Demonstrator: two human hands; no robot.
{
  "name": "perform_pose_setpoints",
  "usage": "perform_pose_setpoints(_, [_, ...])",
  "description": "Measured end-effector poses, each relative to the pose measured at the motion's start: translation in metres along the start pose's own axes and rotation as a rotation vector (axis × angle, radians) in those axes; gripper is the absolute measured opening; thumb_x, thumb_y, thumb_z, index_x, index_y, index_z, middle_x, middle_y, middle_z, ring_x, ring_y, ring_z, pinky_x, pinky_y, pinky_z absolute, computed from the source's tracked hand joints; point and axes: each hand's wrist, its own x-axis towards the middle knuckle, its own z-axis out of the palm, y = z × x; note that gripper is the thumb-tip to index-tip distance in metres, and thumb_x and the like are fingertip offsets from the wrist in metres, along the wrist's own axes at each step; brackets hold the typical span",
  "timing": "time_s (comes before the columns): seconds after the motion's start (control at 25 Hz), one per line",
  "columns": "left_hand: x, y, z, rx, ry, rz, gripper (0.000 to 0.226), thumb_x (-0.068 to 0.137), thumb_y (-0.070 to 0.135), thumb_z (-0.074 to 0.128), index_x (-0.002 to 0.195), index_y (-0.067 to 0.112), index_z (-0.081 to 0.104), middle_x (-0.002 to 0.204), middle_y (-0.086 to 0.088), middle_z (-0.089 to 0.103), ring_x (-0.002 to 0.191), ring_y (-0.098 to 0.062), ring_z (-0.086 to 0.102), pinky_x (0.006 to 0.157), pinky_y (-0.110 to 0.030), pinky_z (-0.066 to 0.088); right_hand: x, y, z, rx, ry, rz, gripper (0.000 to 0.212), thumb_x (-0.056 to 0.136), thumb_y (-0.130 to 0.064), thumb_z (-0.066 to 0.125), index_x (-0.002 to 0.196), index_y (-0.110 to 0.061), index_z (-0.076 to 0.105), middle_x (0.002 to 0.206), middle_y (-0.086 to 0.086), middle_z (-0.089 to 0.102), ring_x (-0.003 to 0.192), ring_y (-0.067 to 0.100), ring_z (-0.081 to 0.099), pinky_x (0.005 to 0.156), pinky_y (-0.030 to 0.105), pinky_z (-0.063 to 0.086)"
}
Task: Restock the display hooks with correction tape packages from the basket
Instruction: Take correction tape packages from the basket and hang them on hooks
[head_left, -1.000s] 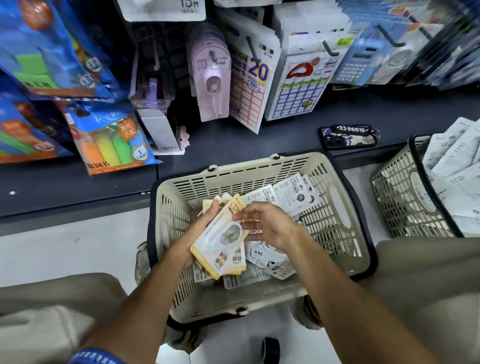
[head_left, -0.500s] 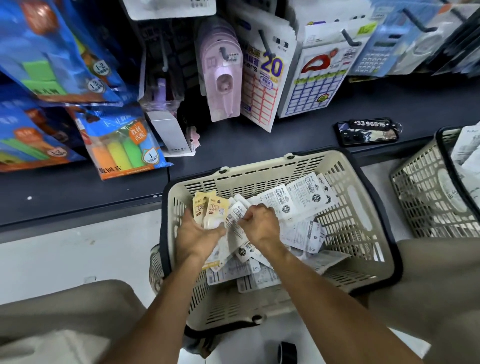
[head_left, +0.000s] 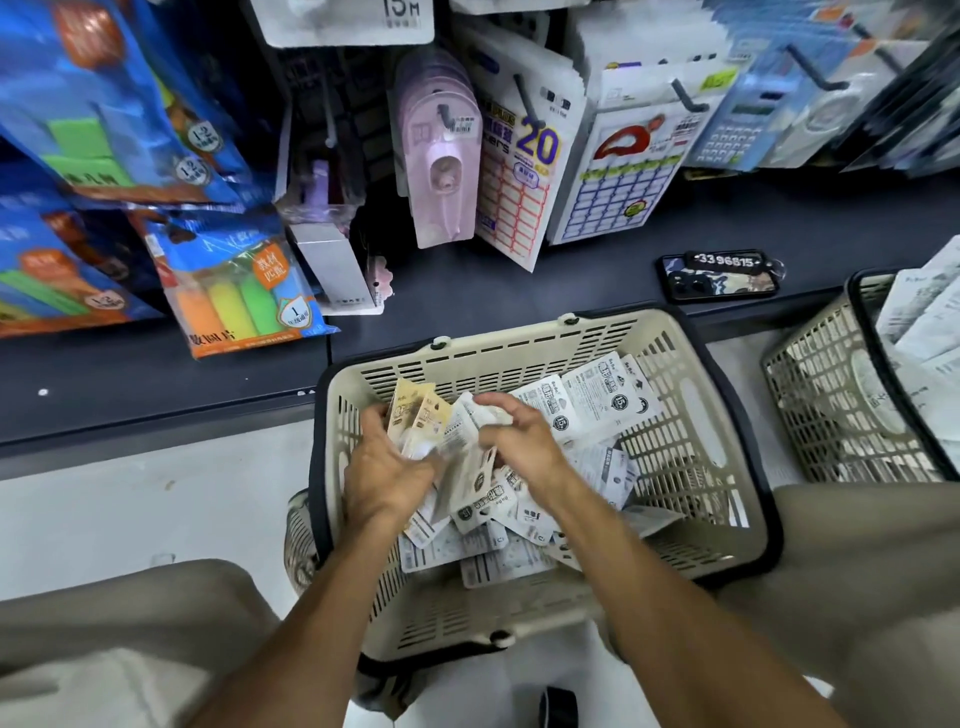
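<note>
A beige basket (head_left: 696, 415) with a black rim sits in front of me, holding several white correction tape packages (head_left: 597, 400). My left hand (head_left: 384, 478) grips a small stack of yellow-fronted correction tape packages (head_left: 415, 415) inside the basket's left side. My right hand (head_left: 524, 441) is closed on a white package (head_left: 480, 410) right beside that stack. Pink correction tape packages (head_left: 441, 166) hang on a display hook (head_left: 445, 115) above the dark shelf.
A phone with a numbered key tag (head_left: 719, 275) lies on the dark shelf (head_left: 519, 296). A second basket (head_left: 841, 410) with white packages stands at right. Blue highlighter packs (head_left: 234, 291) and label sheets (head_left: 524, 166) hang along the shelf. My knees flank the basket.
The left hand turned its yellow stack from flat and face-up to edge-on, deeper in the basket. The right hand moved in beside it and took hold of a white package.
</note>
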Motion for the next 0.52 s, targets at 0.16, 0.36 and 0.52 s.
perform_pose_setpoints(0.16, [0.003,0.004,-0.001,-0.221,-0.304,-0.045,0.051,0.072,-0.001,0.084,0.106,0.027,0.058,0.087,0.006,0.076,0.087,-0.01,0.071,0.057,-0.016,0.054,0.0,-0.05,-0.04,0.245,-0.29,0.214,0.015,0.087,-0.029,0.067,0.078,-0.02,0.076,0.073,-0.002,0.071,0.071,0.015,0.071,0.079,0.038,0.049])
perform_pose_setpoints(0.36, [0.006,0.006,-0.006,-0.451,-0.386,-0.176,0.082,0.063,0.058,0.087,0.136,0.033,0.058,0.127,0.012,0.069,0.123,-0.022,0.059,0.108,-0.05,0.046,-0.003,-0.047,-0.044,0.284,-0.307,0.265,0.017,0.083,-0.034,0.07,0.096,-0.024,0.073,0.109,-0.008,0.076,0.096,0.015,0.067,0.096,0.052,0.045])
perform_pose_setpoints(0.52, [0.002,0.0,-0.002,-0.349,-0.393,-0.16,0.106,0.04,0.06,0.093,0.134,0.042,0.049,0.114,0.02,0.071,0.109,-0.01,0.062,0.092,-0.036,0.05,-0.005,-0.049,-0.026,0.332,-0.292,0.341,0.017,0.09,-0.025,0.068,0.106,-0.019,0.065,0.111,-0.004,0.076,0.107,0.023,0.067,0.073,0.054,0.056])
